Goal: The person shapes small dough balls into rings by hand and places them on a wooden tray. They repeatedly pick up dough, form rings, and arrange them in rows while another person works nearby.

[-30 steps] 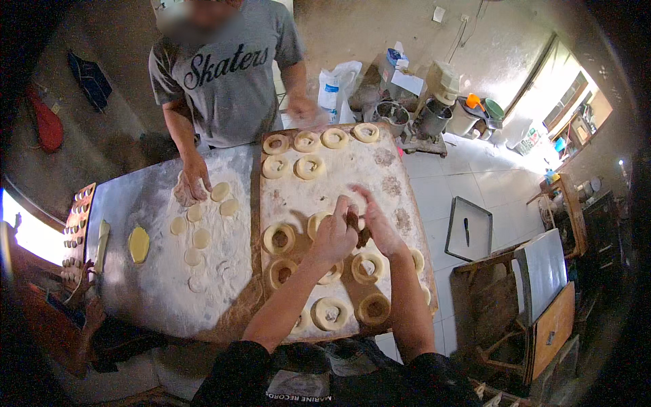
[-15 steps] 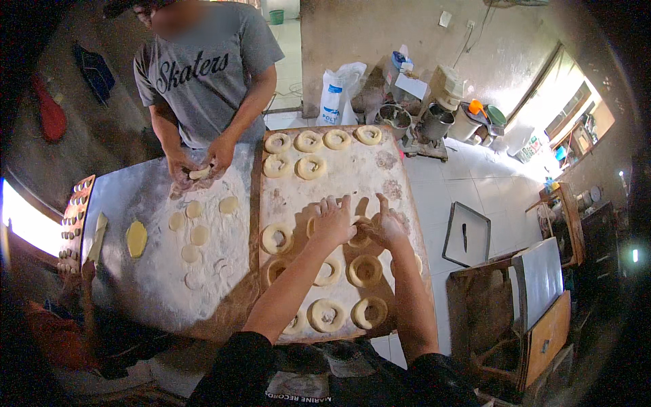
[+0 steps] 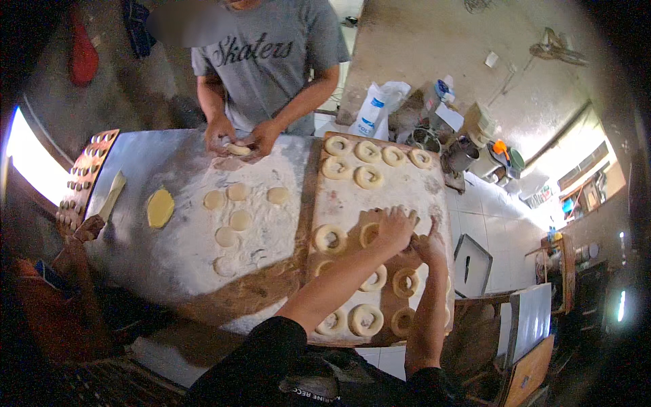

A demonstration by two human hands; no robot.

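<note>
Dough ring (image 3: 397,283) lies toward the near edge of the board (image 3: 400,188) from left hand (image 3: 397,227) and closer right hand (image 3: 430,248) (fingers obscured; can't tell what they grasp).

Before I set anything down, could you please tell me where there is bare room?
The floury wooden board has a free patch between its far rows of pale dough rings and the left hand and right hand. The grey metal table has another between the flat yellow oval and its near edge. The board's near half is crowded with rings.
</note>
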